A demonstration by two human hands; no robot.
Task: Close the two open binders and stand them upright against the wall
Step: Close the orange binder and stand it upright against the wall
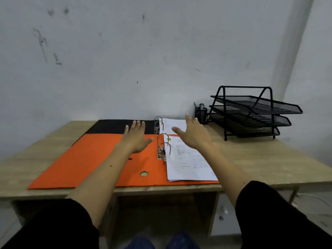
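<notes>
Orange binder (86, 159) nearest, flat open on desk (269, 159), spine running front to back. My left hand (136, 139) open above its cover; right hand (195, 134) open over papers (188, 164). Black binder (111, 126) open behind, by wall (161, 51). Print unreadable.

I found the scene dim and evenly lit, with a cool grey cast across the scuffed white plaster wall (143, 51); I could not place the light source. Shadows were soft and faint, deepest under the pale wood-grain desk (269, 159). No glare showed on the open orange cardboard binder (89, 159). Wide-angle distortion bowed the desk edge and the wall corner at right. Overall sharpness was soft; printed text on the white paper sheets (188, 162) was unreadable.
</notes>
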